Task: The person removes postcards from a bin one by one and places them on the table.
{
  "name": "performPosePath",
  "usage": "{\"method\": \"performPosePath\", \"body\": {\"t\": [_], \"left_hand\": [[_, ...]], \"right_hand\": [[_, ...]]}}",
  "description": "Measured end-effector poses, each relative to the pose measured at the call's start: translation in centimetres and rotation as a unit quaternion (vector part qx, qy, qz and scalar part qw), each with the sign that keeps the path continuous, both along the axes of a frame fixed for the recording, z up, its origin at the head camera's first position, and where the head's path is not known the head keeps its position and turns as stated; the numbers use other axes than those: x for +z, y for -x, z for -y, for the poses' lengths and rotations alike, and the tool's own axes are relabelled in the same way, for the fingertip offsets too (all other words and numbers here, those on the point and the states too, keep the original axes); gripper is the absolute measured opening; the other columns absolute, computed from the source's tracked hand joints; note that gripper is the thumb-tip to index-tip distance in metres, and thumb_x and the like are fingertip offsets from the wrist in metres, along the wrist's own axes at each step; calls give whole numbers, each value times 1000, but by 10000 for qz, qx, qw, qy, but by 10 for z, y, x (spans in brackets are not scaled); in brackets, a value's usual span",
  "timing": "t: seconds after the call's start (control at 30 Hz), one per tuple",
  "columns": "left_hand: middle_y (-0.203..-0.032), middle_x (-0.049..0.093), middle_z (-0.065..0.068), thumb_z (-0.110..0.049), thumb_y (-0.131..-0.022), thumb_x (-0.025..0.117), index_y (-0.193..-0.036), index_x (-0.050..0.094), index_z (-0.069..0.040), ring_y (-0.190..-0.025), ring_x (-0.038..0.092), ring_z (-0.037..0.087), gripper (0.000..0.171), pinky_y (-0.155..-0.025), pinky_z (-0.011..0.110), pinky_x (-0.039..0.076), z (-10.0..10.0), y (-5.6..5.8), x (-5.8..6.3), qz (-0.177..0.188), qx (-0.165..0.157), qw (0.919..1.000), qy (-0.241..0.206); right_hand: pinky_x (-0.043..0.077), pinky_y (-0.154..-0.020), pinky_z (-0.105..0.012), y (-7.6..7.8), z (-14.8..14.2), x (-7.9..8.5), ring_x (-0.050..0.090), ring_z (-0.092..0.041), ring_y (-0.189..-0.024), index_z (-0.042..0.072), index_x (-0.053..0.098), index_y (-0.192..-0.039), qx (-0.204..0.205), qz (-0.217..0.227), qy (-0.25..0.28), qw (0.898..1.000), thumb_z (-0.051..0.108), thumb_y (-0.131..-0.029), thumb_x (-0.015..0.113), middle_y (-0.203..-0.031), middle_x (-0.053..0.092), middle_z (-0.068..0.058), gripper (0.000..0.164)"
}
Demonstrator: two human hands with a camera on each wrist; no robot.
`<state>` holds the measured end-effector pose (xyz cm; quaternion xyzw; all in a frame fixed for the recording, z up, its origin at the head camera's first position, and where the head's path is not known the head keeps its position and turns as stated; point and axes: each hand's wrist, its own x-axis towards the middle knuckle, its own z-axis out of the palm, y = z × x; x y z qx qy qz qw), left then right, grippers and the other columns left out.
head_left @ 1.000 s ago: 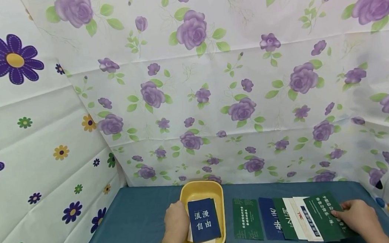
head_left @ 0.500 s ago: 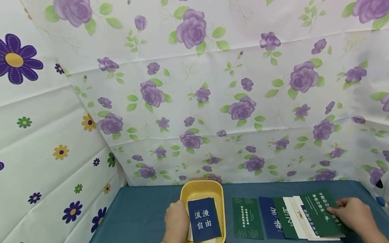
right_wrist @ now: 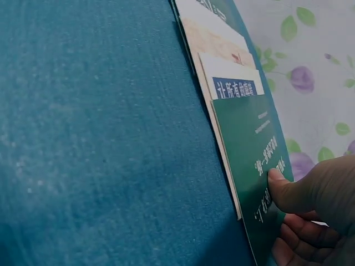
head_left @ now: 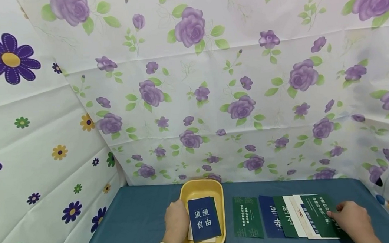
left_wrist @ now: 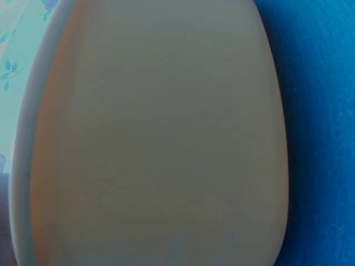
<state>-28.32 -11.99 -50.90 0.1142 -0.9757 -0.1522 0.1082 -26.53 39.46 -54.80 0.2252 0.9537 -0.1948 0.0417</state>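
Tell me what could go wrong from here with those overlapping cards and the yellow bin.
Two likely risks. The right-hand grip pinches the green card at the row's right end, which overlaps the white card with a blue label; moving one might drag the other along. The left-hand grip is at the left rim of the yellow bin, so a tug there could shift the blue card lying loosely on top inside.

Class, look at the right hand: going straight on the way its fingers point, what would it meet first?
The green card the right hand pinches; beyond it, leftward, probably the white card with the blue band, though depth is hard to judge.
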Motion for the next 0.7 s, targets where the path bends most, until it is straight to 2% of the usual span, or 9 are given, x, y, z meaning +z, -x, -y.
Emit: {"method": "performPosePath", "body": {"t": [0.13, 0.3, 0.5, 0.57, 0.6, 0.7], "left_hand": [[-71, 66, 16, 1, -83, 61, -78, 66, 0, -63, 66, 30, 7, -46, 40, 48, 0, 0, 0, 40, 11, 10000, -20], [-72, 67, 16, 1, -82, 62, -78, 66, -1, -63, 66, 31, 6, -46, 41, 48, 0, 0, 0, 23, 7, 10000, -50], [-72, 67, 16, 0, -82, 62, -78, 66, -1, -63, 66, 32, 6, -46, 42, 48, 1, 0, -1, 1, -9, 10000, -91], [-71, 67, 16, 0, -82, 61, -77, 66, 0, -63, 66, 32, 7, -46, 42, 48, 2, 1, -1, -17, -14, 10000, -94], [-71, 67, 16, 0, -82, 61, -77, 66, -1, -63, 66, 32, 7, -46, 42, 48, 2, 1, -1, -35, -18, 9999, -94], [-71, 67, 16, 0, -83, 60, -77, 66, -1, -62, 66, 31, 8, -46, 42, 48, 2, 1, -2, -24, -22, 9999, -123]], "right_hand": [[45, -59, -44, 2, 2, -2, 59, -28, -66, -6, 67, -90, -82, -76, -75, 9999, 38, -67, 81, -79, 65, -18, 52], [45, -59, -43, 1, 1, -2, 59, -28, -67, -6, 67, -91, -78, 13, 17, 10000, 41, -66, 81, -80, 65, -17, 54], [45, -53, -40, -1, 4, 3, 57, -25, -61, -4, 68, -84, 23, 85, 115, 9999, 46, -81, 67, -70, 64, -13, 50], [42, -50, -37, 0, 10, 8, 55, -23, -57, -2, 67, -76, -81, -34, 9, 10000, 45, -86, 62, -63, 60, -10, 49], [42, -50, -37, 1, 15, 12, 54, -22, -55, -4, 67, -77, -102, -118, -42, 9999, 46, -87, 60, -61, 59, -9, 51], [43, -51, -39, 4, 30, 26, 57, -27, -58, -9, 65, -89, 37, -513, -181, 9985, 53, -85, 58, -72, 63, -21, 62]]}}
